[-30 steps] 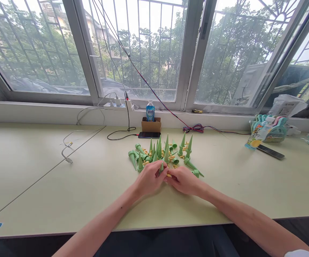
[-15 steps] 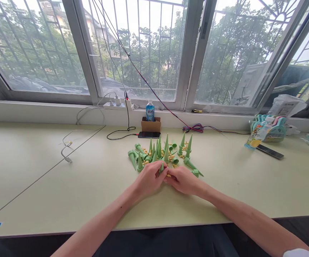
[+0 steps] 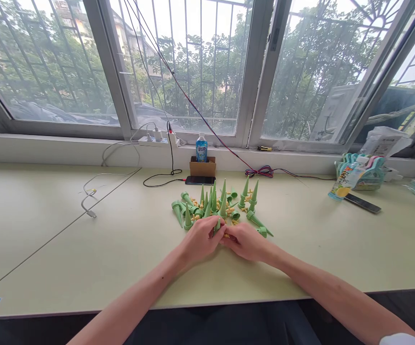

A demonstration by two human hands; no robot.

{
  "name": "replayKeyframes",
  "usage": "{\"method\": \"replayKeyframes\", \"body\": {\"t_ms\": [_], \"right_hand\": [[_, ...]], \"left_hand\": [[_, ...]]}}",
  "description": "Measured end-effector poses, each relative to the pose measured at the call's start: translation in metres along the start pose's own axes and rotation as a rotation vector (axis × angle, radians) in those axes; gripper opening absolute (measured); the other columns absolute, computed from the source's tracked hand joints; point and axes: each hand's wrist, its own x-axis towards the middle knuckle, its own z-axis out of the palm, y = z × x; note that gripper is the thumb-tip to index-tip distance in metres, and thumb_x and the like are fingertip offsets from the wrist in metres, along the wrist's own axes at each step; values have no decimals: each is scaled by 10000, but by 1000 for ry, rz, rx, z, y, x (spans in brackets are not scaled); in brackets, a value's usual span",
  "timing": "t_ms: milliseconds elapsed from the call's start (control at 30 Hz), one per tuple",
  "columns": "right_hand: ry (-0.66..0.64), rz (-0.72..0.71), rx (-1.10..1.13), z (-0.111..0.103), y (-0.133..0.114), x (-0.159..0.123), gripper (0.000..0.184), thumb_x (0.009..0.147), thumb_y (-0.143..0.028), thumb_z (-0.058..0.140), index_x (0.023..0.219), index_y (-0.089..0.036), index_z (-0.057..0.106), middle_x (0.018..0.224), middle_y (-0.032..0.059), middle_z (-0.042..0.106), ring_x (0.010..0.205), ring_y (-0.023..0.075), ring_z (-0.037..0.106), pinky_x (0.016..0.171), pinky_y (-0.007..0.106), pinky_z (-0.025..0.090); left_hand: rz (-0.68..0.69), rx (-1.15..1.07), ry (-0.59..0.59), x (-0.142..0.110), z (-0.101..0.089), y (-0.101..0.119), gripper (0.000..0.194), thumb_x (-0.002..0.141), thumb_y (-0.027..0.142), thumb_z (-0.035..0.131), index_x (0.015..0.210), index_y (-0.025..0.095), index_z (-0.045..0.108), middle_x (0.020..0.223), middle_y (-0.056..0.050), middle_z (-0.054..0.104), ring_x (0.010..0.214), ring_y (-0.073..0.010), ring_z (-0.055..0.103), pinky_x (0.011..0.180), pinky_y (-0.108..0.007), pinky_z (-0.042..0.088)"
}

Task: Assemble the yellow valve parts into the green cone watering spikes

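Observation:
Near the front of a heap, my left hand (image 3: 203, 235) is closed round a green plastic watering spike (image 3: 217, 225), its tip pointing up between thumb and fingers. Touching it from the right, my right hand (image 3: 247, 241) pinches a small yellow valve (image 3: 226, 235) against the spike's lower part; the fingers hide most of where they meet. Just beyond both hands, several more green spikes (image 3: 223, 206) stand upright or lie on their sides, with small yellow valves (image 3: 229, 211) scattered among them. One spike (image 3: 259, 224) lies beside my right hand.
Behind the heap lie a phone (image 3: 200, 180) on a cable and a cardboard box (image 3: 202, 168) with a blue bottle (image 3: 201, 148). To the right are a drink pouch (image 3: 344, 184), a dark phone (image 3: 363, 203) and a teal basket (image 3: 369, 175). A white cable (image 3: 88, 211) lies left.

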Motion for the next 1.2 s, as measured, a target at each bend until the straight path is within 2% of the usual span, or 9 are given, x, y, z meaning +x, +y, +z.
{"method": "replayKeyframes", "body": {"t_ms": [333, 800, 1067, 1200], "right_hand": [[-12, 2, 9, 0, 1, 0, 263, 973, -270, 531, 720, -194, 537, 601, -25, 526, 528, 119, 435, 535, 237, 298], [37, -30, 149, 1, 3, 0, 282, 1010, -297, 419, 770, -194, 526, 653, -10, 534, 556, 119, 400, 559, 231, 329], [139, 0, 226, 2, 4, 2, 346, 1020, -326, 371, 704, -201, 432, 571, -46, 409, 513, 106, 324, 520, 235, 288], [171, 19, 261, 5, 6, 2, 356, 1018, -358, 389, 704, -200, 447, 562, -58, 378, 512, 105, 298, 513, 235, 270]], "left_hand": [[8, -4, -5, 0, -2, 3, 142, 938, 225, 507, 835, 189, 598, 645, 27, 609, 524, -105, 476, 581, -238, 396], [3, -28, 4, 0, -2, 3, 187, 974, 244, 473, 832, 189, 581, 677, 20, 608, 566, -106, 495, 594, -228, 382], [-8, -48, 20, 2, -4, -1, 178, 976, 320, 484, 954, 183, 596, 590, 55, 485, 509, -100, 428, 562, -221, 367], [-16, -78, 16, 2, -3, -1, 192, 982, 330, 474, 943, 177, 584, 585, 58, 465, 493, -94, 401, 538, -216, 351]]}}
